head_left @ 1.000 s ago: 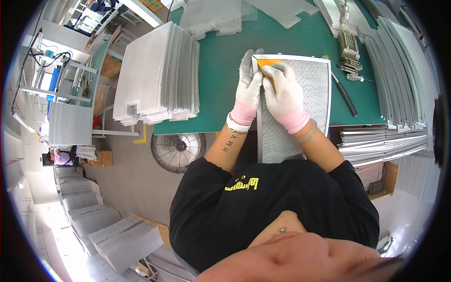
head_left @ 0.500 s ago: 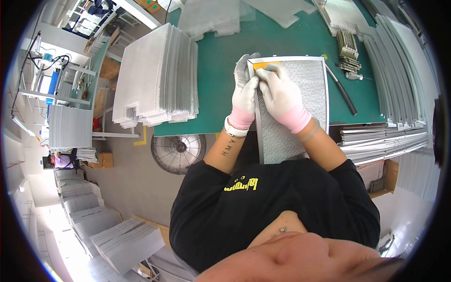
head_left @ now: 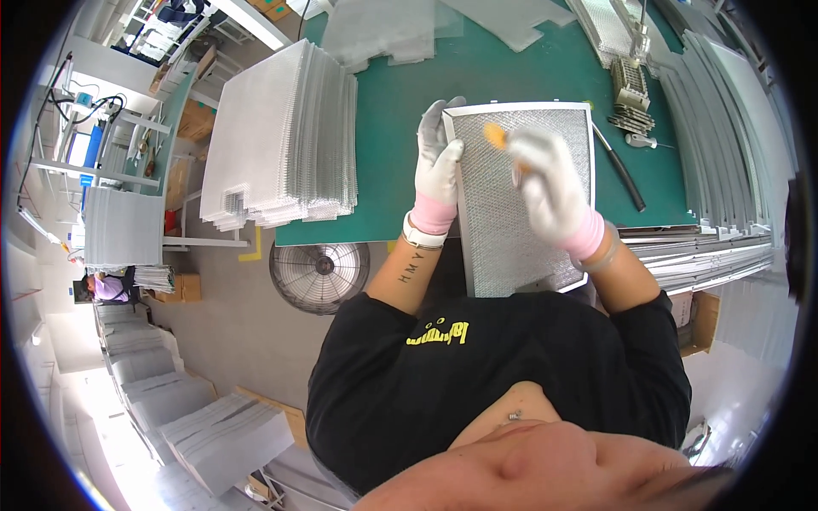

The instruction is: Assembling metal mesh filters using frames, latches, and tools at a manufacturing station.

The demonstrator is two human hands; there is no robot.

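The left hand (head_left: 438, 170) grips the far left edge of a framed mesh panel (head_left: 498, 213), which spans the table's (head_left: 388, 111) near edge. The right hand (head_left: 552, 187), blurred, is closed around a yellow tool (head_left: 494, 134) over the panel. Mesh sheets (head_left: 260, 136) stand left; a black-handled tool (head_left: 628, 176) lies right.

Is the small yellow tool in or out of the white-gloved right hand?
In: the blurred yellow tool juts from the curled right hand.
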